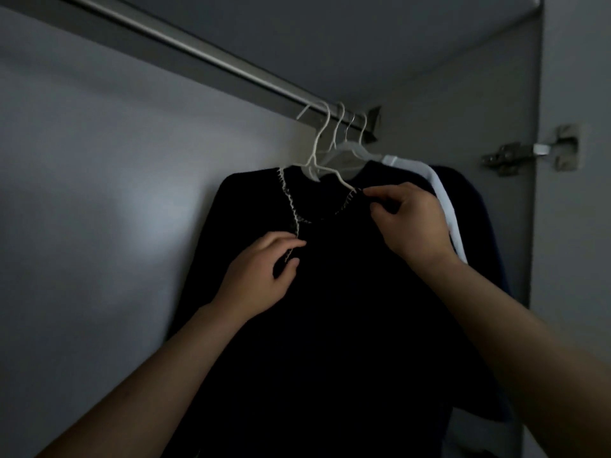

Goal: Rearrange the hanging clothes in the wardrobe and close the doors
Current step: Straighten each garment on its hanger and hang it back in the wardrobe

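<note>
clothes hang at the right end of the rail [185, 44], pushed close together near the wardrobe's side wall. the front one is a black top [330, 292] with white stitches round its neck. it hangs on a thin white hanger [317, 153], and the hanger's hook is over the rail. behind it there is a white garment [443, 193], and behind that a dark garment [469, 193]. more white hangers sit hooked beside the first one.

the left hand [258, 276] pinches the stitched edge of the neck low down, with thumb and fingers curled on the cloth. the right hand [410, 219] pinches the top at the other side of the neck, near where the hanger wire comes out. both hands hold cloth and nothing else.

it looks like the person is fixing how the black top sits on its hanger, maybe pulling the neck straight. so the job seems to be in the middle. the clothes are on the rail and bunched to one side, but this top is not let go yet. it is hard to say if the other clothes need moving too, as most of them are hidden behind the black top.

a door hinge [529, 153] shows at the right, bent open, so that door seems to be open. the doors themselves are hard to see here. closing them is left to do, after the hands let go of the top.
</note>
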